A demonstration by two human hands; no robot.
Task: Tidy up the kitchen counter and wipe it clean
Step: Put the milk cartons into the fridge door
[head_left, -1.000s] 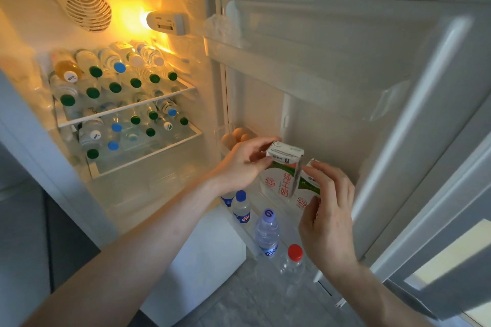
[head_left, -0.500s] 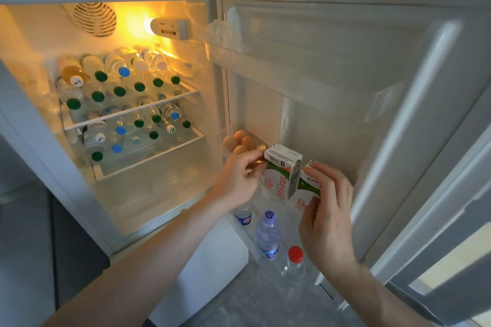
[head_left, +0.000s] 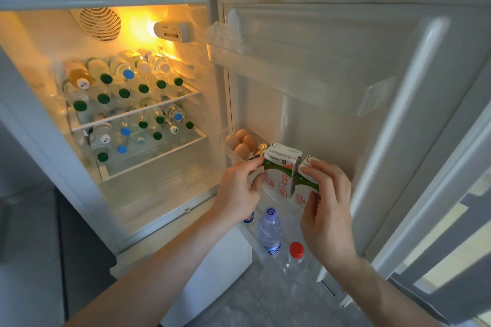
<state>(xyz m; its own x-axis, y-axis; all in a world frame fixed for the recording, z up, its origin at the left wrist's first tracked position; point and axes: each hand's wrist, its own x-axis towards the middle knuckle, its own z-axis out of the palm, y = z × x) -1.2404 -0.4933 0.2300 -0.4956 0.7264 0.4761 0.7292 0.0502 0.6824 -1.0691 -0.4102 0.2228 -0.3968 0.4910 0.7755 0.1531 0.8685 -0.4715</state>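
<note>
Two white and green milk cartons stand side by side on the middle shelf of the open fridge door (head_left: 398, 119). My left hand (head_left: 240, 188) pinches the left milk carton (head_left: 281, 167) at its upper left corner. My right hand (head_left: 326, 207) grips the right milk carton (head_left: 305, 186), thumb below and fingers on top, and covers most of it. Both cartons are upright and touch each other.
Several brown eggs (head_left: 241, 142) sit just left of the cartons on the same door shelf. A water bottle (head_left: 269, 231) and a red-capped bottle (head_left: 295, 257) stand in the bottom door shelf. Inside the lit fridge, wire shelves (head_left: 132, 114) hold several bottles lying down.
The left carton has sunk from a raised, tilted hold to stand on the door shelf against the right carton. My left hand slid down its side, uncovering the eggs.
</note>
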